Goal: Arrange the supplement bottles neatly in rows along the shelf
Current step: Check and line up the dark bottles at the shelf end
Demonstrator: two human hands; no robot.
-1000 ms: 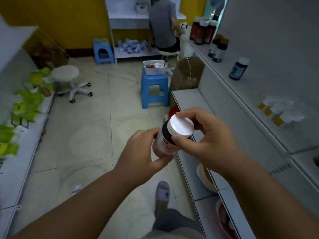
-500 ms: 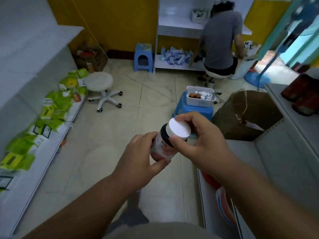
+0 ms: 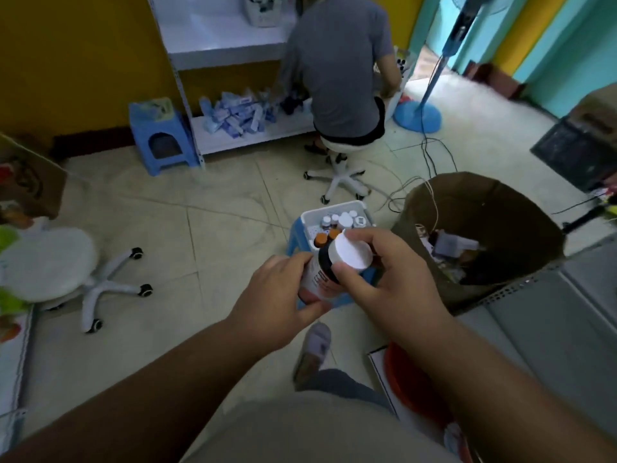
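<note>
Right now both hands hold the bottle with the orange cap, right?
Not quite: the cap is white, not orange, as the head view shows. Both the left hand and the right hand do hold the bottle.

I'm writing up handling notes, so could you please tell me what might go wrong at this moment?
The bottle is held in mid-air over the tiled floor, the left hand round its body and the right hand on the white cap; a slip could drop it. If the cap loosens, the contents might spill.
</note>
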